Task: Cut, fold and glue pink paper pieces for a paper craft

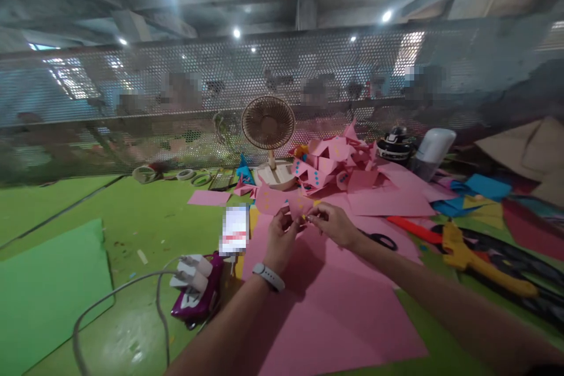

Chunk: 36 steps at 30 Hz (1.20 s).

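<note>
My left hand (282, 230), with a white band on the wrist, is closed on a small pink paper piece (300, 205) marked with yellow dots. Against that piece's right side, the fingertips of my right hand (332, 223) are pinched together; what lies between them is too small to make out. Both hands are above a large pink sheet (339, 311) on the green table. Just behind them stands another pink paper piece (267, 198) with yellow dots.
A heap of folded pink paper (337, 158) lies beyond the hands, beside a small fan (268, 123). To the left are a phone (235, 229), a purple power strip (207, 299) with cords and a green sheet (57, 299). A yellow-handled tool (480, 261) lies at right.
</note>
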Tool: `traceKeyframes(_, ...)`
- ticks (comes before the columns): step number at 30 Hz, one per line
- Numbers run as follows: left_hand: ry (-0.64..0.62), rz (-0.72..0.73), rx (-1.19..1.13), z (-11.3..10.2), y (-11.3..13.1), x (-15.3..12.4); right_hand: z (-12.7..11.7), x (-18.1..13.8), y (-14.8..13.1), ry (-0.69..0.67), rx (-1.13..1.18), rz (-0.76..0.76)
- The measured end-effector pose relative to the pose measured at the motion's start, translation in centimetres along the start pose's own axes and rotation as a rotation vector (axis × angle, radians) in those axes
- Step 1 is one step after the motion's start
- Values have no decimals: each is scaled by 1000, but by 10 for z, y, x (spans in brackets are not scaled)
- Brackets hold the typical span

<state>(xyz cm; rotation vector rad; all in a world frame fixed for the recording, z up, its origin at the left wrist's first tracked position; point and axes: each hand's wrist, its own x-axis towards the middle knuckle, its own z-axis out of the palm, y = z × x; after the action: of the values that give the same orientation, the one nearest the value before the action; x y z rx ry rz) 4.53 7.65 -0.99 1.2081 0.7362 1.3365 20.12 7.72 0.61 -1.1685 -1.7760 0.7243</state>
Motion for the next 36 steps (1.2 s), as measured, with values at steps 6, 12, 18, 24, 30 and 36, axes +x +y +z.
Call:
traceKeyframes(6,48,-57,-47,5,4,-1,2,1,-2,73,67,53)
traceKeyframes(12,93,-115,-99,9,9,-4,8,3,4,77,211,115)
traceKeyframes(18,43,-99,-49,7,8,-4,10,3,6,83,211,114)
traceKeyframes(24,-13,-106,-38,4,8,-4,10,3,7,90,210,118)
traceKeyframes(30,1,-122,-49,6,12,-6,10,2,6,99,209,124)
traceKeyframes(36,20,-109,-45,4,11,-5,11,0,1,94,181,111)
